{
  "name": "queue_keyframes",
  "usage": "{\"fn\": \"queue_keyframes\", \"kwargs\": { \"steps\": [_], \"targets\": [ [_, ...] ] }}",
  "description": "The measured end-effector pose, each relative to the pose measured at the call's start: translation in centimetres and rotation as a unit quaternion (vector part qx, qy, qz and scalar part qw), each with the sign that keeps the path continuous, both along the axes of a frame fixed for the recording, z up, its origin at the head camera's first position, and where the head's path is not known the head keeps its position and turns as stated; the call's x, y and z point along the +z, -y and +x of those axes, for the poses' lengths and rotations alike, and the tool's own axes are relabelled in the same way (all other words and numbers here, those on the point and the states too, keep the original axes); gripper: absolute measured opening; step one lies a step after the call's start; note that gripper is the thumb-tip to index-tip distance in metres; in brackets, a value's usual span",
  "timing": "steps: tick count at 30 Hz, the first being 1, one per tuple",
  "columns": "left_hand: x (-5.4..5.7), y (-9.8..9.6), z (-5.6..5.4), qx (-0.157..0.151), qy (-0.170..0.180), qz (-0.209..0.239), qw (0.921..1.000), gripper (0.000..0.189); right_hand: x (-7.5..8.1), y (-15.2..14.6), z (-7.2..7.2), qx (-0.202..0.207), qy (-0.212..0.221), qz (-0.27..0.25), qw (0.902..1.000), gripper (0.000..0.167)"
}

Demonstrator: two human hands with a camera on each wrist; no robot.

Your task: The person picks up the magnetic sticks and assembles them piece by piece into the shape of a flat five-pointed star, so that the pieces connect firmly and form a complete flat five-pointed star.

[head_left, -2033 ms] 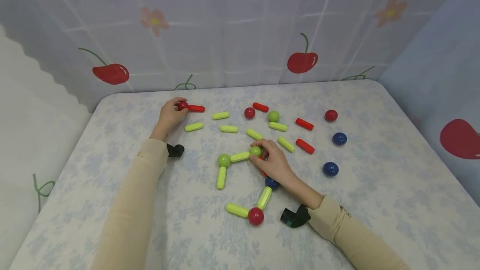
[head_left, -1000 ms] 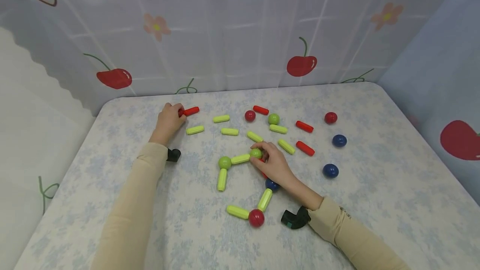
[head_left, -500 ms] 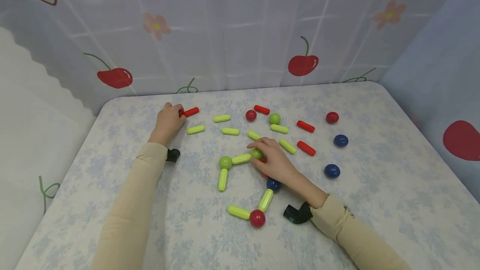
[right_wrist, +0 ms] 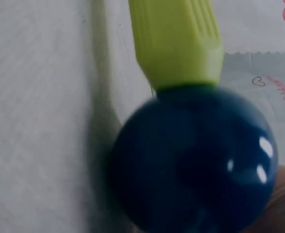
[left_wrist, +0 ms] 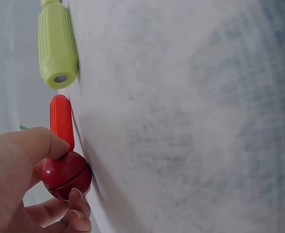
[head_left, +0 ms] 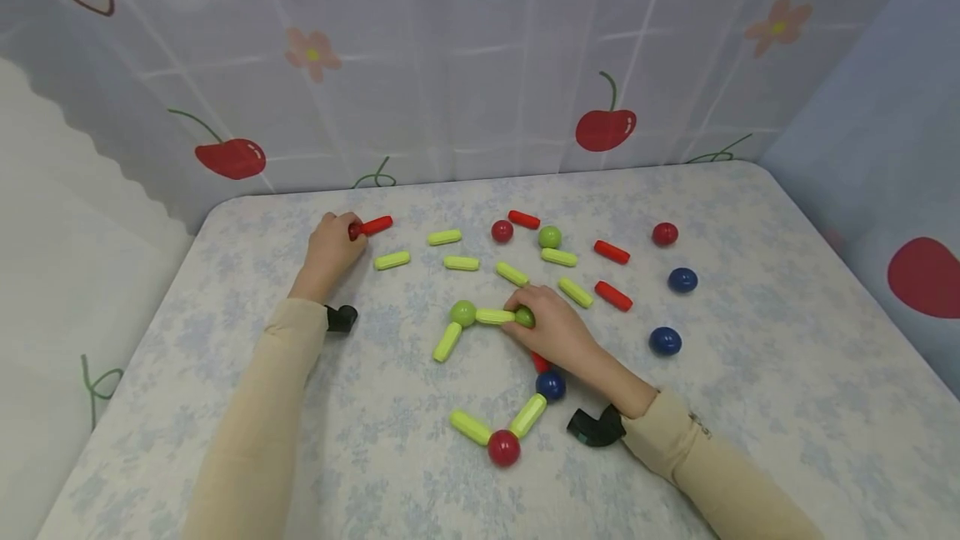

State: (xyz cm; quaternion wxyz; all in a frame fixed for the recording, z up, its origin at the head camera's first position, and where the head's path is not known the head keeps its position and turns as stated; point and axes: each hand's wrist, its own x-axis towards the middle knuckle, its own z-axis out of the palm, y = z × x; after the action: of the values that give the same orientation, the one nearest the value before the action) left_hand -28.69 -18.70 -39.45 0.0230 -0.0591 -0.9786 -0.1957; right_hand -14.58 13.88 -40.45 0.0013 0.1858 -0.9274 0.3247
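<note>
Left fingers (left_wrist: 48, 211) curl round a red ball (left_wrist: 66, 177), right fingers (head_left: 529, 297) a green ball (head_left: 526, 317).

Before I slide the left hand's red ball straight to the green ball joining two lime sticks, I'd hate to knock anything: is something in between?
Yes: a loose lime stick lies on the direct line between red ball and green ball in the head view. I see nothing else there.

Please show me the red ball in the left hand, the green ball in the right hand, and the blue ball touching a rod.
Red ball (left_wrist: 66, 171), left wrist view: middle, just above its seam.
Green ball (head_left: 527, 317), head view: uncovered part.
Blue ball (right_wrist: 193, 160), right wrist view: near face.
</note>
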Motion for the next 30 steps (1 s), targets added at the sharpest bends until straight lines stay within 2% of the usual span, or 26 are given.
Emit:
{"fn": "queue_keyframes", "kwargs": {
  "steps": [9,15,20,25,30],
  "targets": [
    [-0.1,0.1,0.0,-0.001,0.008,-0.022,0.9997,0.027,0.0,-0.1,0.4,-0.011,0.004,0.011,0.9999,0.015],
    [0.3,0.3,0.2,-0.020,0.032,-0.033,0.9987,0.023,-0.1,0.0,0.5,-0.012,-0.002,0.006,0.9999,0.015],
    [0.3,0.8,0.3,-0.038,0.031,-0.034,0.9982,0.015,-0.2,0.0,0.5,-0.016,-0.001,0.005,0.9999,0.016],
    [0.2,1.4,0.5,-0.029,0.019,-0.017,0.9992,0.015,-0.3,0.0,0.5,-0.017,0.000,0.006,0.9998,0.015],
    [1.1,1.7,1.8,0.006,0.004,0.044,0.9990,0.021,0.0,-0.1,0.8,-0.018,-0.004,0.032,0.9993,0.015]
  ]
}}
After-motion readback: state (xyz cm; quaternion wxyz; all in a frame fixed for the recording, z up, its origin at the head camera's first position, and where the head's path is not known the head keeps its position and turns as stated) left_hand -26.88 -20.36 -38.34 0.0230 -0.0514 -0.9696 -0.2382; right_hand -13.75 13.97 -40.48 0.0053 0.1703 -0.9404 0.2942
